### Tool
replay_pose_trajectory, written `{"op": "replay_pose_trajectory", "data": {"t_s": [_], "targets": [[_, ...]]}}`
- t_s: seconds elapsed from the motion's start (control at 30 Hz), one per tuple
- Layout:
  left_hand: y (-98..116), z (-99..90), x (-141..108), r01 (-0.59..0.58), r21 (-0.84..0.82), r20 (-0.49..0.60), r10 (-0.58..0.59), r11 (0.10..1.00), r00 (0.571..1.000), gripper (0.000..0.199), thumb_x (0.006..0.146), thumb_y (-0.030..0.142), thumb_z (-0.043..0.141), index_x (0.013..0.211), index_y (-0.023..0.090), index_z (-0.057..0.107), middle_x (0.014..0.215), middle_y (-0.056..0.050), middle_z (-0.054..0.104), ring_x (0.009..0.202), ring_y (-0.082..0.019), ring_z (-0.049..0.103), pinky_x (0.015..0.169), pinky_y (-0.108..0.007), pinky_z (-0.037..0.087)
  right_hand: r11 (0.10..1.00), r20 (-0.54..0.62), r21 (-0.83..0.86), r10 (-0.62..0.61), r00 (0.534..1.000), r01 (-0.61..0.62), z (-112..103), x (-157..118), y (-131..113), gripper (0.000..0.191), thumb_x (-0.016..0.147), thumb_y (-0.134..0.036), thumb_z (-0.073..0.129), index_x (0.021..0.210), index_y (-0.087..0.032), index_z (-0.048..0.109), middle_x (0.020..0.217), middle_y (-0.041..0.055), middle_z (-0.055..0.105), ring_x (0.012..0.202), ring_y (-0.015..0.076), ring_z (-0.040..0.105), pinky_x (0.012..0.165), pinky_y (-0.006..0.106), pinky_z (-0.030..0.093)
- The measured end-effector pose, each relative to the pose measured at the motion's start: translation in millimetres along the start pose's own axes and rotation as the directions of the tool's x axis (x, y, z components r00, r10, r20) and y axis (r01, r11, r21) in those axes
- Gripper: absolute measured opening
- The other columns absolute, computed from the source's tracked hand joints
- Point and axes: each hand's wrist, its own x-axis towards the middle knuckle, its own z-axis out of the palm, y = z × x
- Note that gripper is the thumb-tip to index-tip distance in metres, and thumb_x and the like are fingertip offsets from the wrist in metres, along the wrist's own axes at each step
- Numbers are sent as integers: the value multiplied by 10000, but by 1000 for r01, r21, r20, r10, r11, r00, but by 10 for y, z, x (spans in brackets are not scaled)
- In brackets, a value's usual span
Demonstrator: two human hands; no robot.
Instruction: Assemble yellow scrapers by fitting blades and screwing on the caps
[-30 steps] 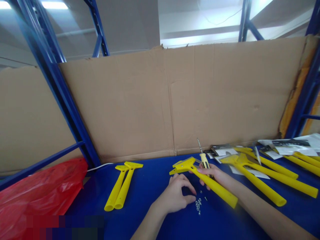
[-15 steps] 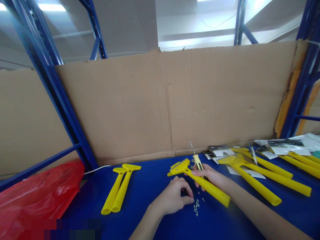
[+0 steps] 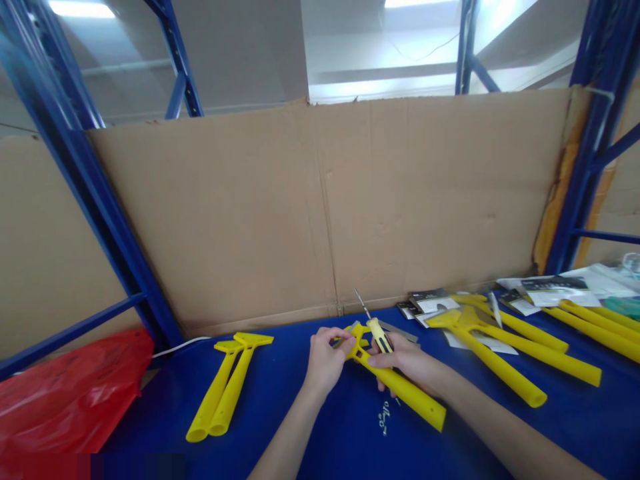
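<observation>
My right hand (image 3: 406, 363) grips a yellow plastic scraper handle (image 3: 410, 393) together with a yellow-and-black screwdriver (image 3: 377, 333), whose metal shaft points up and away. My left hand (image 3: 325, 360) is closed on the flat head end of that same scraper (image 3: 356, 337), above the blue table (image 3: 300, 440). A small heap of screws and nuts (image 3: 384, 419) lies on the table just under the handle.
Two finished yellow scrapers (image 3: 223, 390) lie side by side at the left. Several more yellow scrapers (image 3: 505, 343) and printed blade packets (image 3: 433, 301) lie at the right. A red plastic bag (image 3: 70, 397) sits at far left. A cardboard wall (image 3: 320, 207) and blue rack posts (image 3: 85, 193) back the table.
My left hand left the screws on the table and rose to the scraper's head. The right hand lifted the scraper and screwdriver slightly. The view shifted a little to the right.
</observation>
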Motion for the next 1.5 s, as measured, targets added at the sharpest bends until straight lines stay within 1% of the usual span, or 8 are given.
{"op": "replay_pose_trajectory", "data": {"t_s": [0.27,0.6,0.8,0.9,1.07,1.17,1.4,1.5], "targets": [[157,50,-4,290,-353,115,-266,890,957,124,509,196,739,567,126,654,551,-8,605,527,-110,516,555,-235,389,998,31,-37,-49,998,50,5,-4,41,354,667,-210,647,928,-216,407,656,-59,580,474,126,622,438,216,453],[252,-79,6,438,-324,185,-398,838,898,301,527,130,749,795,134,611,560,0,633,503,-124,568,493,-215,417,997,71,-48,-63,995,67,2,-33,23,371,632,-215,661,887,-214,391,661,-62,567,496,125,623,439,211,438],[242,-237,7,531,-171,462,-408,830,787,297,641,304,706,861,107,668,755,-89,693,633,-172,629,499,-247,485,996,79,-61,-53,995,58,6,-77,3,357,615,-195,663,867,-212,410,708,-53,576,526,134,638,449,221,444],[211,-277,-1,504,-198,507,-352,841,787,320,641,351,714,862,122,679,765,-82,695,627,-163,629,494,-241,497,998,66,-50,-45,997,49,30,-97,-18,350,611,-193,677,864,-210,435,722,-52,589,537,136,644,476,231,454],[208,-304,3,457,-287,512,-268,842,816,337,641,343,733,880,113,672,740,-78,690,564,-139,621,464,-210,487,992,2,-15,-125,992,125,1,-71,-36,298,673,-340,691,846,-194,498,697,-29,619,593,151,648,563,267,486],[219,-342,18,454,-406,446,-261,793,856,316,665,320,721,898,119,650,770,-74,686,596,-142,637,487,-210,503,978,-85,-84,-196,977,189,-130,-48,-27,310,651,-366,714,807,-185,516,605,-43,592,520,122,595,496,232,449],[191,-356,35,505,-557,284,-420,660,862,203,755,207,616,947,152,584,728,-22,640,545,-109,623,398,-158,427,948,-141,-241,-248,958,210,-283,-206,-58,223,658,-298,690,770,-162,552,530,-46,569,346,48,389,319,183,279],[222,-304,18,502,-539,241,-448,676,861,317,766,206,607,1075,168,546,746,-29,650,516,-112,618,372,-160,404,971,-140,-76,-236,962,227,-209,-233,-71,246,672,-334,690,752,-165,530,528,-45,569,334,35,358,316,173,260]]}}
